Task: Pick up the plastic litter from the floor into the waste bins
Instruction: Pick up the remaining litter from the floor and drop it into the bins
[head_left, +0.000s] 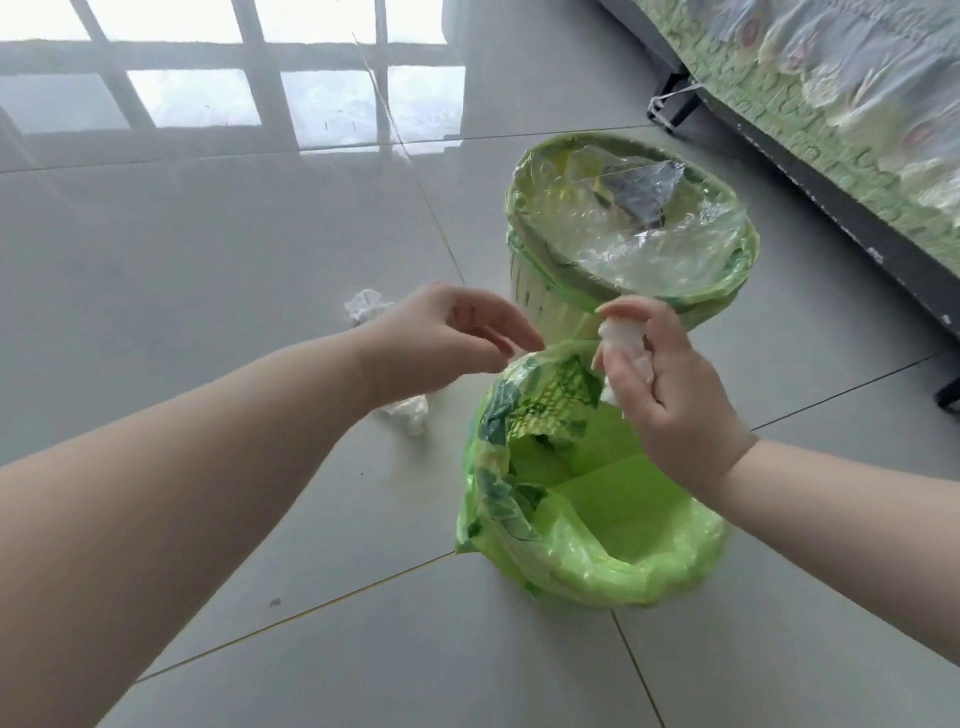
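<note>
- Right hand (670, 395) pinched around a crumpled white plastic scrap (621, 338), poised over the far rim of the near bin (597, 571), at about 12 o'clock on its mouth.
- Left hand (441, 343) loose and empty, fingers slack, hanging at the 10 o'clock side of that bin.
- Risk: light scrap let go so close to the rim likely to catch the liner edge or drift out onto the floor (260, 519); better carried toward the centre of the mouth first.
- Risk: liner on the near bin sagging and crumpled at 9 o'clock; a brush from either hand could drag it inward or tip the light bin.
- Near bin: green liner, a printed green wrapper (524, 410) draped along its 10 o'clock wall, bottom mostly bare.
- Far bin (540, 291), at 12 o'clock from the near one: green liner too, filled near the top with clear and grey film (649, 218).
- Still on the floor: one white wad (410, 413) just under the left hand, another (366, 306) beyond it at 11 o'clock, both well short of either bin.
</note>
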